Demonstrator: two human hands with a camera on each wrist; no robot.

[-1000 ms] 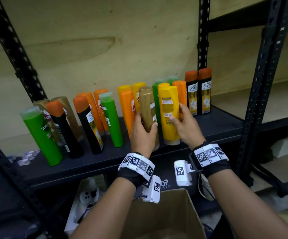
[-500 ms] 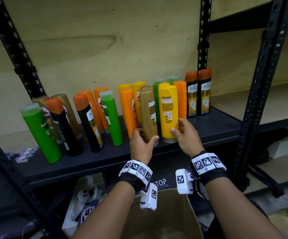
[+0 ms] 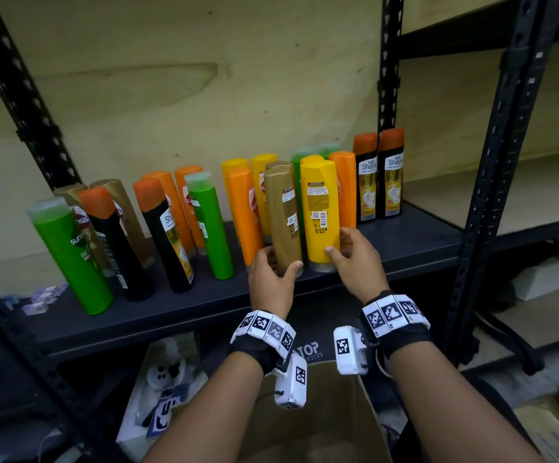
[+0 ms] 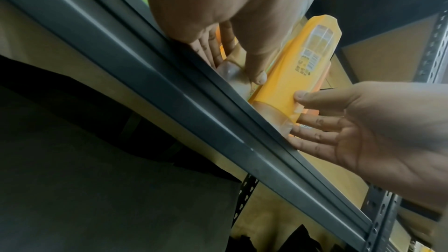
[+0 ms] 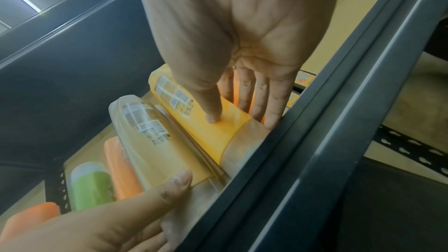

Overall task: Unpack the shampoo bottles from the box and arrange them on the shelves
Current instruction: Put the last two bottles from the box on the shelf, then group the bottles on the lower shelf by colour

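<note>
A gold shampoo bottle (image 3: 283, 208) stands cap-down at the front of the black shelf (image 3: 405, 242). My left hand (image 3: 273, 272) grips it near its base, thumb across the front. Right beside it stands a yellow shampoo bottle (image 3: 318, 202). My right hand (image 3: 355, 259) holds that one low, thumb on the front and fingers straight behind it. The right wrist view shows the yellow bottle (image 5: 218, 131) and the gold bottle (image 5: 155, 141) side by side at the shelf's edge. The left wrist view shows the yellow bottle (image 4: 298, 68) above the shelf's rail. An open cardboard box (image 3: 321, 429) sits below my wrists.
Several green, orange, yellow, gold and black bottles stand in rows along the shelf, among them a green bottle (image 3: 71, 259) at far left and two black bottles (image 3: 378, 178) at right. Black uprights (image 3: 492, 182) frame the bay. The shelf's right end is bare.
Both bottles have come down to stand on the shelf's front edge. My hands have slid from the bottles' middles to their bases.
</note>
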